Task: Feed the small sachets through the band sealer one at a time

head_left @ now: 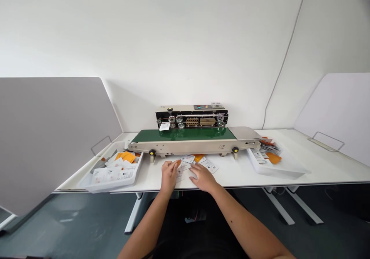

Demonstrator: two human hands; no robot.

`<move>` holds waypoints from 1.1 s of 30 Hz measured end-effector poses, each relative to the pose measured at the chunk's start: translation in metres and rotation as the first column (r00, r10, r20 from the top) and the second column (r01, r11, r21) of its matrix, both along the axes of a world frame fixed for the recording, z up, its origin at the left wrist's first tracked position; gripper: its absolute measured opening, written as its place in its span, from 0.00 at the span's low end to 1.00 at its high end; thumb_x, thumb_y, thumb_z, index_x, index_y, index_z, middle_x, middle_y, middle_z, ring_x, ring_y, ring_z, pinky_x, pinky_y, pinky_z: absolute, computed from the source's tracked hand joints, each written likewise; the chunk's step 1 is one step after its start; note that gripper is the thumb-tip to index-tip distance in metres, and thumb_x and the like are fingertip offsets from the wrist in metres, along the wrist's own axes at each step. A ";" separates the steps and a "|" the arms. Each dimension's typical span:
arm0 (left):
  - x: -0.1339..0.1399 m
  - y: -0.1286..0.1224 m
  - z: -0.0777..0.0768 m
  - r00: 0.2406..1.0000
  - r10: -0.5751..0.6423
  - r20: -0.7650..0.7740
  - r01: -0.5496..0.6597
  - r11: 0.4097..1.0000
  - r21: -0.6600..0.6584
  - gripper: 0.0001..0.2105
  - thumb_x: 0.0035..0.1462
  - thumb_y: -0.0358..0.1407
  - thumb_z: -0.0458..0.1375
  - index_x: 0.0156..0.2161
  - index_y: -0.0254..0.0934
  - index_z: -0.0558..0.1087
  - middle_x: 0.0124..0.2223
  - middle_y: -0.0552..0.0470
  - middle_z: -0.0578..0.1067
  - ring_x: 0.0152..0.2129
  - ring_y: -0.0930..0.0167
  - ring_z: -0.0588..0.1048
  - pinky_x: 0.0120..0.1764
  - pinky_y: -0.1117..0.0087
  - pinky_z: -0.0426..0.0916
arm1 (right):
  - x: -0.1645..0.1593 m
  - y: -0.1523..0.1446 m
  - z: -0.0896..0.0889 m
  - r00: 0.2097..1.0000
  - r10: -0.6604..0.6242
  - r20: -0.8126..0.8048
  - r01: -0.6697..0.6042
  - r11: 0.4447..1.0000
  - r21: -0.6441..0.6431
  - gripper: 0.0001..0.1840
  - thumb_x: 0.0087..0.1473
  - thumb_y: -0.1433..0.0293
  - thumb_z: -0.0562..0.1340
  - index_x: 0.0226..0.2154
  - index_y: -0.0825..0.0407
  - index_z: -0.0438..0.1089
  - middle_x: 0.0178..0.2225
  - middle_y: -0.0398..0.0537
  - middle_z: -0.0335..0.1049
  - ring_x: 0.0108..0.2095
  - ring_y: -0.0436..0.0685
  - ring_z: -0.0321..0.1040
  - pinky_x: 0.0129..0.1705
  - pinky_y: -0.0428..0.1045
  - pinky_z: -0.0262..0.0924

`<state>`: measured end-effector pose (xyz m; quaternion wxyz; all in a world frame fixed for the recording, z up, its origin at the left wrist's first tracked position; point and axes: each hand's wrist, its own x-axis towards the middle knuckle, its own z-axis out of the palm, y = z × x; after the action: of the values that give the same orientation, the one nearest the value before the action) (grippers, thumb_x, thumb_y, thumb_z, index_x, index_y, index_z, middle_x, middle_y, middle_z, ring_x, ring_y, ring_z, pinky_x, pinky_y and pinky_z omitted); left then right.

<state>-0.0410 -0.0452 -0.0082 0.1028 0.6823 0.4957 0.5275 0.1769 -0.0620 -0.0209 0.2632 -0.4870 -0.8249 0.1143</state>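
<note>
My left hand (169,175) is closed, with the fingertips pinched at a small orange packet (179,162); most of that packet is hidden by the fingers. My right hand (203,178) lies low over the table with its fingers stretched out, at the edge of several white printed packets (212,166). Another orange packet (199,157) lies behind the right fingers, partly under the white ones. Between both hands more white printed sachets (182,170) overlap on the tabletop.
A band sealing machine (192,118) with a green conveyor belt (185,135) stands behind my hands, a white packet (164,126) at its left end. White trays of packets flank it, one left (115,184) and one right (277,170). Grey panels (52,135) border the table.
</note>
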 end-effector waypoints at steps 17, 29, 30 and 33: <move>0.006 -0.010 0.003 0.815 -0.484 0.318 0.576 0.738 -0.352 0.18 0.56 0.46 0.64 0.47 0.36 0.75 0.41 0.47 0.79 0.31 0.68 0.77 0.35 0.69 0.72 | 0.007 -0.010 0.011 0.931 -0.035 -0.363 0.004 0.996 -0.084 0.15 0.60 0.62 0.59 0.45 0.48 0.75 0.37 0.48 0.76 0.39 0.59 0.71 0.45 0.53 0.65; 0.002 -0.007 0.006 0.823 -0.378 0.424 0.533 0.771 -0.348 0.19 0.52 0.50 0.64 0.40 0.35 0.74 0.35 0.50 0.76 0.30 0.69 0.75 0.35 0.69 0.72 | 0.012 -0.007 0.006 0.790 -0.027 -0.612 -0.208 0.928 -0.310 0.28 0.58 0.60 0.61 0.60 0.50 0.65 0.41 0.49 0.79 0.41 0.60 0.76 0.46 0.54 0.68; 0.001 -0.009 0.008 0.821 -0.405 0.402 0.547 0.761 -0.349 0.19 0.53 0.49 0.64 0.42 0.35 0.74 0.35 0.49 0.76 0.31 0.69 0.74 0.35 0.69 0.71 | 0.012 -0.008 0.007 0.783 -0.013 -0.622 -0.231 0.922 -0.310 0.27 0.58 0.60 0.61 0.58 0.50 0.67 0.43 0.50 0.78 0.42 0.60 0.75 0.46 0.54 0.68; -0.001 -0.014 0.014 0.815 -0.516 0.265 0.580 0.724 -0.373 0.23 0.56 0.47 0.63 0.52 0.36 0.73 0.37 0.50 0.76 0.29 0.70 0.73 0.33 0.71 0.69 | 0.012 -0.010 0.012 0.799 0.044 -0.600 -0.277 0.912 -0.303 0.20 0.58 0.59 0.60 0.49 0.51 0.74 0.43 0.49 0.78 0.43 0.60 0.74 0.45 0.53 0.68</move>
<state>-0.0418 -0.0594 0.0054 0.4399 0.7174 0.3681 0.3954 0.1892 -0.0720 -0.0090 0.3933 -0.3965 -0.7061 0.4354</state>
